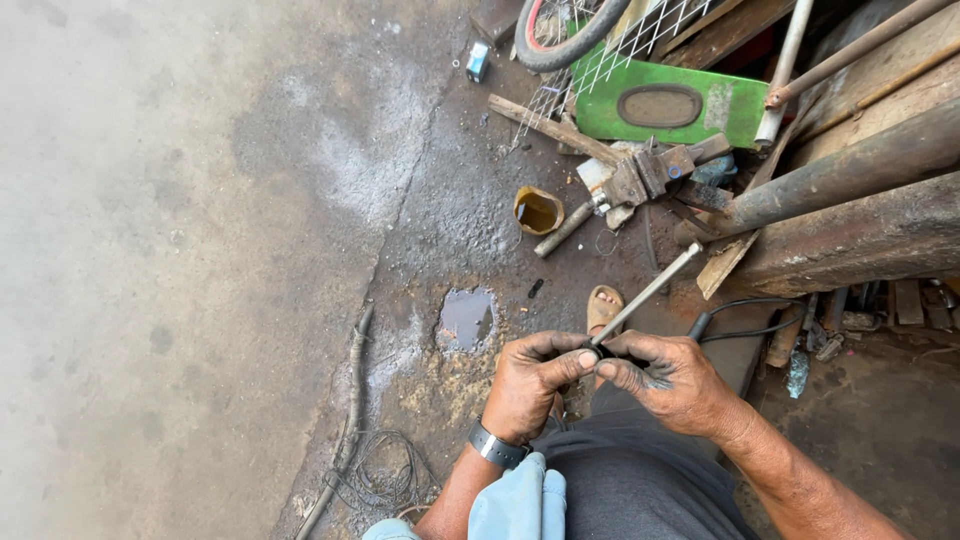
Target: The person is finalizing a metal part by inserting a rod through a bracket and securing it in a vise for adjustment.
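Both hands pinch the near end of a thin metal rod point(645, 293): left hand point(528, 385) closed around it, right hand point(672, 378) fingertips closed on it. Rod angles away from the grip toward the rusty pipes point(850, 170). Work looks mid-way; a small dark part at the grip is not clear.

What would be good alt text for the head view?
Seen from above, the left hand and right hand pinch the near end of a thin metal rod over a stained concrete floor, with rusty pipes and a green panel beyond.
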